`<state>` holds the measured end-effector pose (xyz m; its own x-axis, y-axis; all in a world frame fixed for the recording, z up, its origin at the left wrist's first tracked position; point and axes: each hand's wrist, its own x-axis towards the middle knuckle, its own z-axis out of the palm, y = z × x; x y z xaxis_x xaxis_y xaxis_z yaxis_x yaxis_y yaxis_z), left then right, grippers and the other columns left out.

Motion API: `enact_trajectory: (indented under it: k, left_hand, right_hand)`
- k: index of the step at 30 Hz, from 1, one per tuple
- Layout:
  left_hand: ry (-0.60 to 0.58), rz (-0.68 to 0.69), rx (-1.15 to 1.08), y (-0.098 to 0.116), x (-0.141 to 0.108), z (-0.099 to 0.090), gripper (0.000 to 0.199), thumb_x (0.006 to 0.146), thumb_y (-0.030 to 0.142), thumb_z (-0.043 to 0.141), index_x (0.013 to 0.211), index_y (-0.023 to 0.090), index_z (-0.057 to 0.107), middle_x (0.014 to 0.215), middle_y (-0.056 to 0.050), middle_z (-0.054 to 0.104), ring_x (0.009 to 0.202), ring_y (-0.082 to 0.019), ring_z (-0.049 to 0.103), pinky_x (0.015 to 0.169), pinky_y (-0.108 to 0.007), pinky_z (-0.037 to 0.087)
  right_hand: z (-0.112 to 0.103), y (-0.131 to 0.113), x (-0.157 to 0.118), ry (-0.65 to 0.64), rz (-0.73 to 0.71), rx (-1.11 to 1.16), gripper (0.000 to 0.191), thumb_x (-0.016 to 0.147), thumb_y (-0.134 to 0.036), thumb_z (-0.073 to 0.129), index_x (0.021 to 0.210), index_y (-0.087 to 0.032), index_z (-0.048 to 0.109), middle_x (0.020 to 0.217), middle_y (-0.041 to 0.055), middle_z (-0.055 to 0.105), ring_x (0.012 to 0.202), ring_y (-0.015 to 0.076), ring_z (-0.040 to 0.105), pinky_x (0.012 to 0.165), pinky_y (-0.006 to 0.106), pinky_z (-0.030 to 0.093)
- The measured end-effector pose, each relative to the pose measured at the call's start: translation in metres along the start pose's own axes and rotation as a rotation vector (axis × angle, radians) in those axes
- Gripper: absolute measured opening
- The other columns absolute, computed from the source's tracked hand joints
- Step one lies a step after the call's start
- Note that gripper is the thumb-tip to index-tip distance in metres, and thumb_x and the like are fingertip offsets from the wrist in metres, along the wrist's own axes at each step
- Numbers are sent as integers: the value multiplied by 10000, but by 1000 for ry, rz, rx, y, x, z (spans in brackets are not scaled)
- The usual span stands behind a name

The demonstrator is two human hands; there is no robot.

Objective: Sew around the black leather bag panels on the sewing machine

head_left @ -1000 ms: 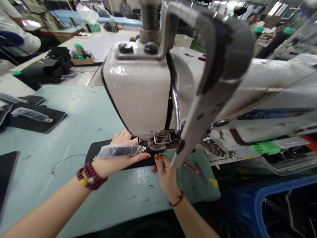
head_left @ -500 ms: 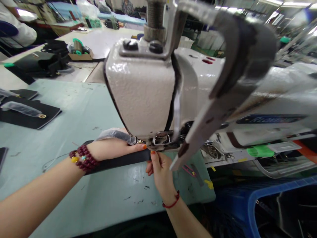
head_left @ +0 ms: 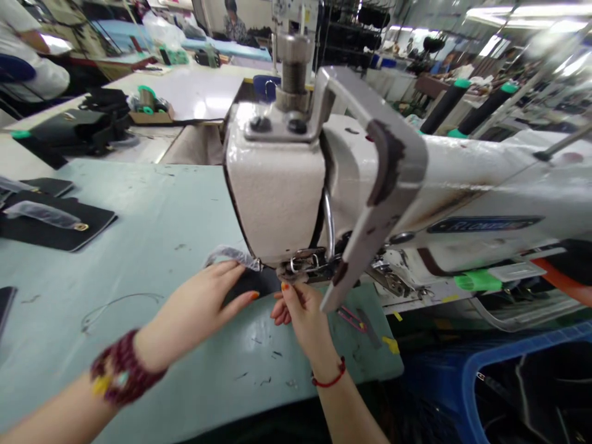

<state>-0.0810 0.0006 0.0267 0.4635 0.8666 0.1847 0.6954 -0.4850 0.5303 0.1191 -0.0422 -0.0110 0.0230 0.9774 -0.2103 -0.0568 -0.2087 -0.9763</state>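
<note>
A sewing machine with a white head stands before me, its presser foot low over a black flat piece. A strap wrapped in clear plastic lies along the far side of that piece. My left hand rests at the piece's left part, fingers stretched and thumb apart, hiding some of it. Close to the presser foot, my right hand has thumb and forefinger together at the near right corner of the black piece; its other fingers are curled.
More black pieces with plastic-wrapped straps lie at the left of the green table. Pink-handled snips lie right of my right hand. A blue basket stands at the lower right. Loose thread lies on the left.
My left hand has drawn back left and towards me, its thumb leaving the spot by the presser foot. The black piece has swung away from me. My right hand stays near the presser foot.
</note>
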Motion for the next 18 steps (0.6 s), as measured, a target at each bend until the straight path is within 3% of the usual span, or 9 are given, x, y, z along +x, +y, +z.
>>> enact_trajectory:
  k: [2, 3, 5, 8, 10, 13, 15, 18]
  left_hand:
    - [143, -81, -97, 13, -40, 21, 282, 919, 413, 602, 1133, 249, 685, 1112, -116, 688, 1073, -300, 629, 960, -465, 510]
    - [150, -108, -230, 18, -56, 35, 218, 926, 377, 596, 1089, 261, 682, 1075, -103, 675, 1029, -279, 630, 894, -425, 529]
    - [39, -233, -619, 29, -69, 66, 208, 945, 416, 557, 1010, 259, 678, 927, -74, 659, 851, -235, 630, 742, -368, 543]
    - [62, -431, -1245, 41, -49, 102, 384, 920, 562, 542, 1096, 235, 641, 977, -79, 655, 787, -206, 604, 697, -357, 535]
    - [141, -488, -1510, 43, -25, 112, 433, 834, 610, 645, 947, 191, 651, 902, -70, 641, 743, -183, 577, 694, -348, 527]
    - [199, -606, -1606, 38, 0, 112, 432, 722, 515, 809, 658, 155, 580, 646, 3, 521, 614, -122, 474, 613, -278, 472]
    - [202, -664, -1549, 30, 4, 109, 442, 710, 482, 830, 607, 143, 566, 610, 8, 504, 609, -118, 459, 604, -272, 453]
    - [180, -669, -1391, 18, 0, 106, 445, 704, 516, 815, 625, 122, 624, 649, -32, 578, 642, -150, 505, 640, -302, 474]
  right_hand:
    - [-1, 1, -1, -14, -31, -5, 513, 969, -571, 477, 778, -128, 650, 584, 46, 672, 458, 95, 594, 461, 160, 409]
    - [-1, 0, -1, -12, -41, -7, 499, 976, -555, 478, 779, -129, 647, 578, 40, 667, 455, 94, 593, 462, 159, 408]
    - [0, -2, -2, 0, -53, -20, 486, 985, -542, 478, 780, -133, 642, 561, 29, 653, 452, 97, 592, 465, 162, 419]
    - [0, -7, -6, 22, -69, -62, 487, 992, -540, 468, 746, -148, 620, 557, 22, 643, 462, 108, 602, 466, 172, 442]
    - [-4, -7, -8, 15, -91, -77, 446, 984, -503, 505, 718, -157, 599, 591, 23, 656, 501, 113, 621, 493, 175, 465]
    - [-11, -4, -9, 6, -115, -46, 320, 950, -424, 587, 781, -157, 635, 669, 26, 688, 578, 121, 654, 575, 187, 520]
    - [-14, -1, -8, 11, -111, -26, 298, 941, -423, 603, 825, -155, 663, 684, 30, 699, 584, 127, 663, 584, 196, 534]
    - [-13, 0, -4, 28, -115, -37, 383, 949, -455, 579, 729, -152, 658, 639, 40, 696, 544, 125, 656, 555, 191, 523]
